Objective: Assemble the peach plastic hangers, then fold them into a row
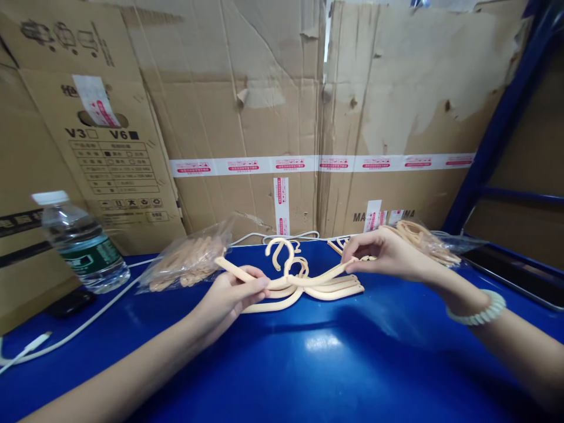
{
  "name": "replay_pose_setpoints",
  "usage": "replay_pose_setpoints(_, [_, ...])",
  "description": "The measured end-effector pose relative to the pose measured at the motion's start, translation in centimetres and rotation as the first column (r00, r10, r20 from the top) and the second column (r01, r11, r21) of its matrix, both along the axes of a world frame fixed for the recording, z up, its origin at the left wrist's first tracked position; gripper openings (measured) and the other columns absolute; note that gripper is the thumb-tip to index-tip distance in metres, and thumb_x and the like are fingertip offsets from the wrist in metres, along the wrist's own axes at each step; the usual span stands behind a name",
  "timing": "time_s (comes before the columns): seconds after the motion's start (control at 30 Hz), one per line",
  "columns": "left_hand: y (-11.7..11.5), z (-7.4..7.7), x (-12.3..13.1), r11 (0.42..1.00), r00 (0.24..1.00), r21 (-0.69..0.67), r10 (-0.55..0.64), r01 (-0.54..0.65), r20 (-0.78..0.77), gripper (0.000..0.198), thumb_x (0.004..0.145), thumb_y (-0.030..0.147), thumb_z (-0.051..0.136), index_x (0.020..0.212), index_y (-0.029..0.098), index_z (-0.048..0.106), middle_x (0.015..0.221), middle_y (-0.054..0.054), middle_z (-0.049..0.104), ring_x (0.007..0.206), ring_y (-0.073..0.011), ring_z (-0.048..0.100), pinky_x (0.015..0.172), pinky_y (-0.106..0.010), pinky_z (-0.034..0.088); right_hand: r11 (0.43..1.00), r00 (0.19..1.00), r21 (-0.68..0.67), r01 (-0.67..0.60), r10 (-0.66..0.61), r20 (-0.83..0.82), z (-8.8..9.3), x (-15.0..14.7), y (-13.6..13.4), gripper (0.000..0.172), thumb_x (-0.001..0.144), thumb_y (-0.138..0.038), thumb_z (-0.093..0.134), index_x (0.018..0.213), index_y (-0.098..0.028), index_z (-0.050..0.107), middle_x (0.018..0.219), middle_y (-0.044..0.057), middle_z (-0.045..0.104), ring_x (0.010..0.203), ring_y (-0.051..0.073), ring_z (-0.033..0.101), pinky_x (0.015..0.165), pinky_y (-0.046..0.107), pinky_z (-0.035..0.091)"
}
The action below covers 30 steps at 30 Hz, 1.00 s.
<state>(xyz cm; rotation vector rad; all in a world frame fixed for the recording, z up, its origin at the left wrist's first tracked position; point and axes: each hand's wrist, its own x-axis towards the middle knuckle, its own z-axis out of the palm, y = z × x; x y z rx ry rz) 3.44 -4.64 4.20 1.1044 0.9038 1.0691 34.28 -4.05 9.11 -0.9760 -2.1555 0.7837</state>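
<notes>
On blue table (308,364), both hands (233,296) gripping stacked beige hangers (304,285), bagged hangers (187,261) either side, water bottle (81,244) far left

Both hands, left hand (229,294) and right hand (381,255), grip opposite ends of a beige hanger (291,281) atop stacked hangers (308,291) on a blue surface (335,358).

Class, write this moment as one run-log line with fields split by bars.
left hand: grips left end of top hanger | right hand: pinches its right end | hanger stack: on blue table | bagged hangers: left
</notes>
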Motion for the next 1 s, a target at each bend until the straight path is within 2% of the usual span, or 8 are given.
replay_pose_setpoints(0.13, [1.5, 0.7, -1.9, 1.000, 0.998, 0.028, -0.001, 0.003, -0.061, 0.025, 0.062, 0.019, 0.086, 0.081, 0.015, 0.071, 0.078, -0.003, 0.071, 0.078, -0.0138, 0.068, 0.077, -0.020, 0.054, 0.992, 0.949, 0.120, 0.039, -0.074, 0.307, 0.1, 1.4, 0.5, 0.012, 0.079, -0.029, 0.069, 0.079, -0.017, 0.073, 0.074, 0.003, 0.071, 0.069, 0.017, 0.065, 0.065, 0.028, 0.050])
replay_pose_setpoints(0.23, [2.3, 1.4, -3.3, 0.972, 0.937, 0.220, -0.001, 0.084, -0.350, 0.019, 0.067, 0.024, 0.082, 0.079, 0.017, 0.071, 0.075, -0.004, 0.072, 0.074, -0.0173, 0.068, 0.068, -0.024, 0.053, 0.992, 0.918, 0.123, -0.019, -0.031, 0.395, -0.3, 1.4, 0.5, 0.007, 0.075, -0.021, 0.066, 0.077, -0.017, 0.072, 0.073, 0.002, 0.071, 0.068, 0.016, 0.065, 0.065, 0.026, 0.050])
replay_pose_setpoints(0.3, [2.6, 1.9, -4.0, 0.906, 0.805, 0.349, 0.017, 0.238, -0.593, 0.014, 0.072, 0.029, 0.078, 0.077, 0.018, 0.071, 0.071, -0.003, 0.071, 0.068, -0.0174, 0.066, 0.061, -0.024, 0.050, 0.991, 0.896, 0.128, -0.036, -0.024, 0.443, -0.7, 1.1, 0.4, 0.007, 0.068, -0.015, 0.066, 0.074, -0.017, 0.070, 0.070, 0.000, 0.069, 0.067, 0.016, 0.064, 0.063, 0.025, 0.049])
replay_pose_setpoints(0.4, [2.4, 2.5, -4.5, 0.729, 0.620, 0.475, 0.089, 0.493, -0.779, 0.013, 0.076, 0.032, 0.073, 0.075, 0.019, 0.069, 0.077, -0.002, 0.070, 0.072, -0.0177, 0.064, 0.063, -0.025, 0.047, 0.984, 0.838, 0.176, -0.013, -0.086, 0.540, -1.4, 0.4, 0.3, 0.013, 0.061, -0.009, 0.066, 0.070, -0.017, 0.069, 0.068, -0.001, 0.068, 0.064, 0.016, 0.063, 0.061, 0.025, 0.046])
replay_pose_setpoints(0.47, [2.1, 2.5, -4.5, 0.594, 0.550, 0.525, 0.159, 0.609, -0.820, 0.014, 0.079, 0.030, 0.070, 0.073, 0.019, 0.066, 0.082, -0.003, 0.066, 0.076, -0.0172, 0.062, 0.068, -0.025, 0.046, 0.979, 0.794, 0.202, -0.014, -0.111, 0.597, -1.7, 0.0, 0.2, 0.015, 0.059, -0.007, 0.067, 0.069, -0.017, 0.070, 0.071, 0.000, 0.068, 0.067, 0.017, 0.062, 0.064, 0.026, 0.045])
replay_pose_setpoints(0.53, [1.8, 2.3, -4.3, 0.509, 0.487, 0.518, 0.207, 0.687, -0.849, 0.013, 0.082, 0.027, 0.067, 0.073, 0.018, 0.064, 0.084, -0.003, 0.062, 0.077, -0.0163, 0.059, 0.069, -0.025, 0.044, 0.979, 0.773, 0.202, -0.038, -0.099, 0.626, -1.9, -0.3, 0.2, 0.016, 0.058, -0.006, 0.069, 0.069, -0.017, 0.070, 0.076, 0.002, 0.068, 0.071, 0.018, 0.062, 0.067, 0.026, 0.045])
replay_pose_setpoints(0.67, [1.3, 1.6, -3.9, 0.445, 0.416, 0.494, 0.267, 0.747, -0.869, 0.009, 0.083, 0.019, 0.062, 0.074, 0.018, 0.063, 0.085, -0.003, 0.059, 0.074, -0.0156, 0.056, 0.065, -0.024, 0.041, 0.989, 0.745, 0.144, -0.024, -0.078, 0.662, -2.0, -0.5, 0.4, 0.016, 0.062, -0.004, 0.071, 0.073, -0.015, 0.074, 0.081, 0.004, 0.069, 0.073, 0.018, 0.063, 0.065, 0.025, 0.045])
replay_pose_setpoints(1.0, [2.0, 0.4, -4.0, 0.257, 0.377, 0.549, 0.500, 0.795, -0.779, 0.023, 0.094, 0.023, 0.050, 0.078, 0.020, 0.068, 0.076, -0.004, 0.060, 0.067, -0.0164, 0.055, 0.061, -0.026, 0.038, 0.991, 0.716, 0.114, 0.072, -0.131, 0.686, -2.0, -0.2, 0.9, 0.009, 0.069, -0.008, 0.072, 0.075, -0.016, 0.072, 0.071, 0.002, 0.069, 0.065, 0.017, 0.062, 0.056, 0.023, 0.040])
